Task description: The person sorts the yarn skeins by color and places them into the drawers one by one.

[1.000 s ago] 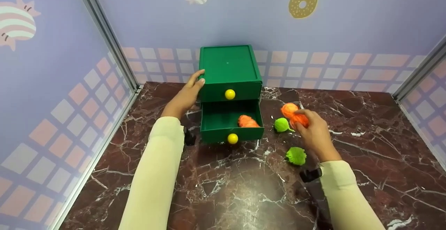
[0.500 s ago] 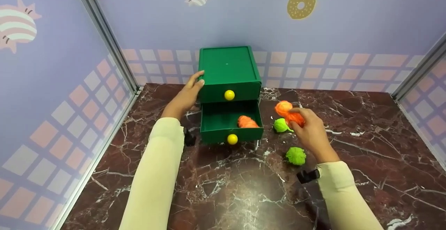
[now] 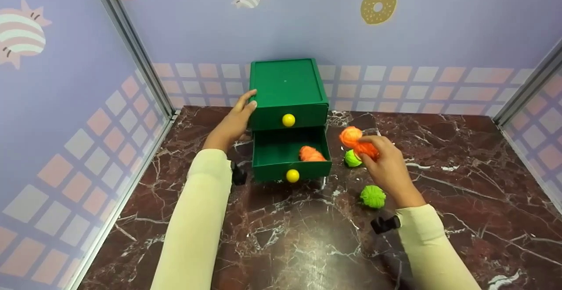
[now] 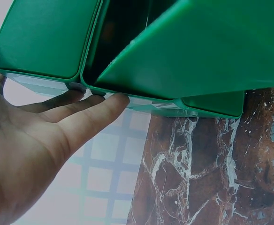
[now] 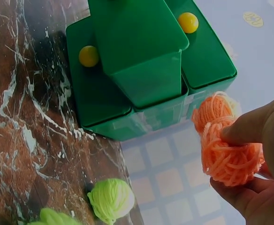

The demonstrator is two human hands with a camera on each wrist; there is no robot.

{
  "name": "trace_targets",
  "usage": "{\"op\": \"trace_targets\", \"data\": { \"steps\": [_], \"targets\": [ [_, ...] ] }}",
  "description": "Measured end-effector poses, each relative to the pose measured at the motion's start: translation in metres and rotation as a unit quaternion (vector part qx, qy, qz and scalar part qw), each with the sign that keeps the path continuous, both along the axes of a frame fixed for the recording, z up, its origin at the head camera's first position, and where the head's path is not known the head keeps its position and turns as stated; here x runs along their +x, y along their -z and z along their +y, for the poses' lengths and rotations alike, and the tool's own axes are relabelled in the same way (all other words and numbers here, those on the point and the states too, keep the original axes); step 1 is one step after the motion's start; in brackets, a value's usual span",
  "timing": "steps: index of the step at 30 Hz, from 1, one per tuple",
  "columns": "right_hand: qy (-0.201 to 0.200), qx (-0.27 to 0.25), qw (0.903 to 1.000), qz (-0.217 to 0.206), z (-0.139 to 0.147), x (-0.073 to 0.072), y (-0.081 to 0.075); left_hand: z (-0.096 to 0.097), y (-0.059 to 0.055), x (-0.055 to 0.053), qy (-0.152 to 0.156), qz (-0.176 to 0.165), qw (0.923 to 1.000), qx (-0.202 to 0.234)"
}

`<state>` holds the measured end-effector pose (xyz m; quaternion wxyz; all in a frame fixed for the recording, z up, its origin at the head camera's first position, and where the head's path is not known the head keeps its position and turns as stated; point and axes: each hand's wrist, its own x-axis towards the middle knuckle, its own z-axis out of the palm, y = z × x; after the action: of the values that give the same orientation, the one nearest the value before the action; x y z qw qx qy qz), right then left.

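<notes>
My left hand (image 3: pixel 232 123) rests its fingers against the left side of a green drawer cabinet (image 3: pixel 287 81). In the left wrist view those fingers look fairly straight along the cabinet's side. The middle drawer (image 3: pixel 274 171) is pulled out, and an orange yarn ball (image 3: pixel 311 154) lies inside at its right. To the right of that drawer, my right hand (image 3: pixel 390 169) pinches orange yarn (image 5: pixel 231 152) in two ball-like lumps, raised over the table. Below it a green yarn ball (image 3: pixel 352 159) is partly hidden; a second green yarn ball (image 3: pixel 372 197) lies nearer me.
The cabinet stands on a dark red marbled table (image 3: pixel 290 246) against a patterned back wall (image 3: pixel 307 17). Its top drawer (image 3: pixel 268 117) and bottom drawer (image 5: pixel 97 96) are pushed in. Yellow round knobs (image 3: pixel 288 120) stick out from the drawer fronts. A side wall (image 3: pixel 79 105) borders the left.
My right hand has lifted the orange yarn and moved left toward the pulled-out drawer, now covering part of the farther green ball. The left hand has stayed on the cabinet.
</notes>
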<state>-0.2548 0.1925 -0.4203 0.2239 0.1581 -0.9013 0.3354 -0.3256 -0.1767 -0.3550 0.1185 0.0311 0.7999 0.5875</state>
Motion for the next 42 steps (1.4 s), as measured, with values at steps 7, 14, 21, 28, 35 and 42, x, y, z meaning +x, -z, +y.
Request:
{"op": "trace_targets", "data": {
  "steps": [7, 14, 21, 28, 35, 42],
  "targets": [
    [-0.018, 0.004, 0.9998, 0.008, -0.006, 0.004, -0.004, 0.003, -0.011, 0.008, 0.007, -0.016, 0.9998, 0.005],
    [-0.034, 0.013, 0.9993, 0.008, -0.010, 0.008, -0.008, 0.006, -0.023, 0.019, 0.014, -0.019, 0.9997, 0.006],
    [-0.053, 0.020, 0.9983, 0.011, -0.016, 0.013, -0.013, 0.004, -0.011, 0.010, 0.009, -0.015, 0.9998, 0.013],
    [-0.062, 0.017, 0.9976, 0.025, -0.020, 0.016, -0.016, 0.002, 0.000, 0.001, -0.001, -0.005, 0.9999, 0.015],
    [-0.074, 0.015, 0.9969, 0.023, -0.025, 0.017, -0.016, 0.003, -0.011, 0.010, 0.003, -0.017, 0.9995, 0.026],
    [-0.090, 0.018, 0.9957, 0.014, -0.032, 0.019, -0.016, 0.005, -0.021, 0.018, 0.007, -0.020, 0.9996, 0.022]
  ]
}}
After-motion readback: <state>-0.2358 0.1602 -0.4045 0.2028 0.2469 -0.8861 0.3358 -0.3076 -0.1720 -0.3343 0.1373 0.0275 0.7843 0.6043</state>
